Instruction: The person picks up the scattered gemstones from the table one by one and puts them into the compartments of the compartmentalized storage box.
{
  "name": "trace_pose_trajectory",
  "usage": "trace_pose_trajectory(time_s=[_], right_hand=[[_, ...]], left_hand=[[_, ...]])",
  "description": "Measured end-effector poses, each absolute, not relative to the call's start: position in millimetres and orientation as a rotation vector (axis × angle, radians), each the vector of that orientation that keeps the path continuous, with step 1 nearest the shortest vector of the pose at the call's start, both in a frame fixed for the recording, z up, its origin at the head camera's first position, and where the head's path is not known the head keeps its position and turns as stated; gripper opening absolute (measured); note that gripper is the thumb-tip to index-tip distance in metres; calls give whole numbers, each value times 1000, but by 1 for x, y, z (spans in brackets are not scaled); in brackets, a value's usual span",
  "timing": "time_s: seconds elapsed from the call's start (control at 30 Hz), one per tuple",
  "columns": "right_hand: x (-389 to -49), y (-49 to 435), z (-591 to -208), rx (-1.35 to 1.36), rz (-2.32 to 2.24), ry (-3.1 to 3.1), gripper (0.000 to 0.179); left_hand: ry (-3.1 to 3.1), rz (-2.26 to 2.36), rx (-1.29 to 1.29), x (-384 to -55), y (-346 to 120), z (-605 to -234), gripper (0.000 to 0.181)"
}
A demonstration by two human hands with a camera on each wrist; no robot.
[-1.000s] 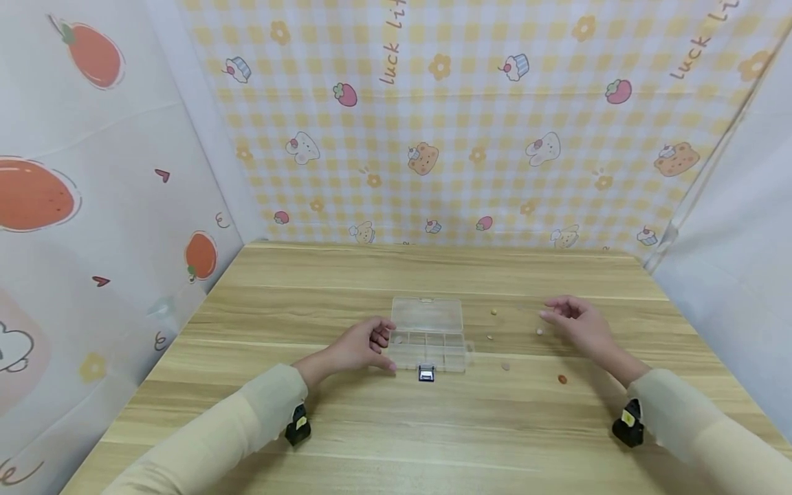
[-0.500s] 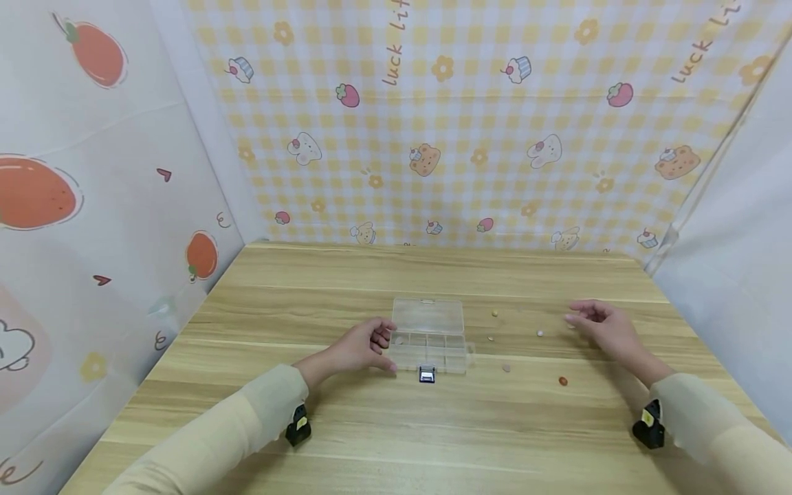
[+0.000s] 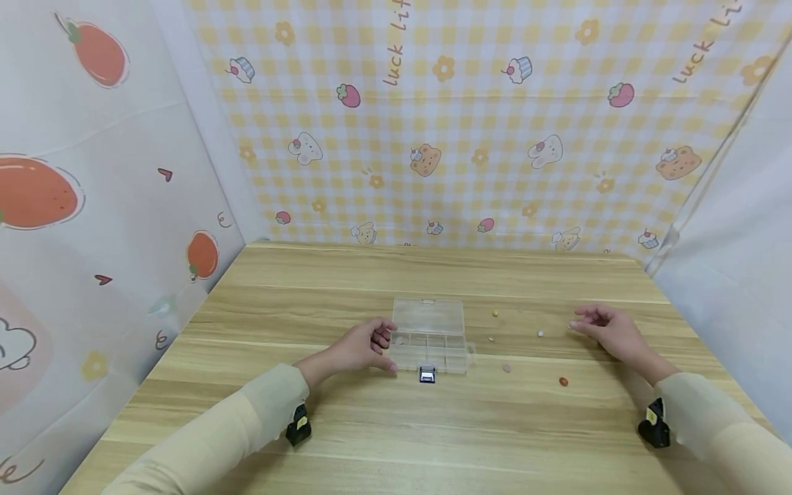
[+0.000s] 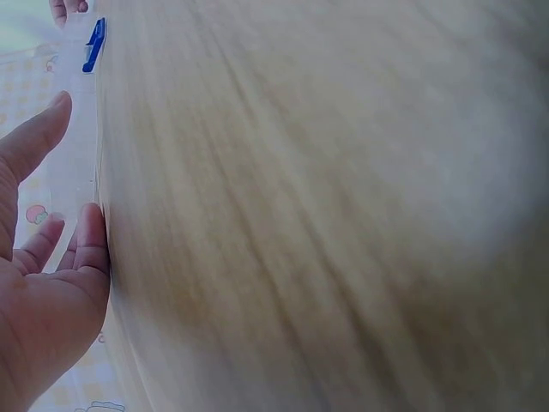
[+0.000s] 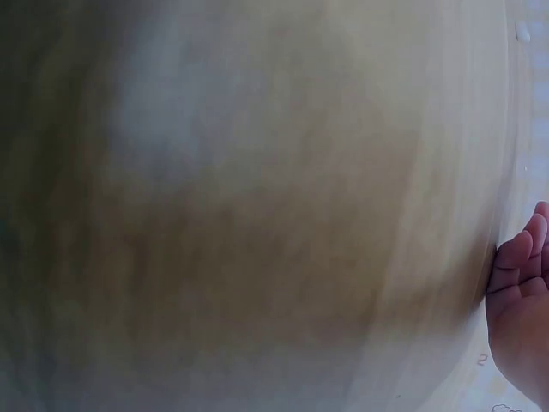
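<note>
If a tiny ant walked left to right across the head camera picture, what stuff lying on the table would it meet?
Open clear divided plastic box, small yellowish piece, pinkish piece, small white piece, reddish-brown oval piece. A tiny pale piece nearly lines up with the yellowish one, so it's left out.

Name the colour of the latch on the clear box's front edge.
The latch is blue; it shows best in the left wrist view.

Left grip (image 3: 364, 345) — thumb (image 4: 39, 140) spread from fingers (image 4: 90, 239); right grip (image 3: 609, 331) — fingers (image 3: 597, 312) bent.
</note>
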State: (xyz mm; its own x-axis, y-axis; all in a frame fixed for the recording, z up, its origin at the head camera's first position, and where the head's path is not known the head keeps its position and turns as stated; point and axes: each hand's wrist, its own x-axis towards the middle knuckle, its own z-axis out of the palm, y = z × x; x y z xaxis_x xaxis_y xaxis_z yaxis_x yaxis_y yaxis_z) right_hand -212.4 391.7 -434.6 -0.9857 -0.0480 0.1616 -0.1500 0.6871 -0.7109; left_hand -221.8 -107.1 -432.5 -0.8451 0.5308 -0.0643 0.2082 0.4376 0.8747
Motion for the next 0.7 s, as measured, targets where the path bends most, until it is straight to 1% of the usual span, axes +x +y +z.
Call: trace_pose_trajectory(time_s=[0.3, 0.7], right_hand=[[-217, 392, -439, 168, 1209, -2813, 43], [-217, 393, -442, 123, 1114, -2902, 43]], left_hand=[[2359, 1378, 623, -222, -107, -432, 69], [2378, 1345, 634, -221, -107, -430, 70]])
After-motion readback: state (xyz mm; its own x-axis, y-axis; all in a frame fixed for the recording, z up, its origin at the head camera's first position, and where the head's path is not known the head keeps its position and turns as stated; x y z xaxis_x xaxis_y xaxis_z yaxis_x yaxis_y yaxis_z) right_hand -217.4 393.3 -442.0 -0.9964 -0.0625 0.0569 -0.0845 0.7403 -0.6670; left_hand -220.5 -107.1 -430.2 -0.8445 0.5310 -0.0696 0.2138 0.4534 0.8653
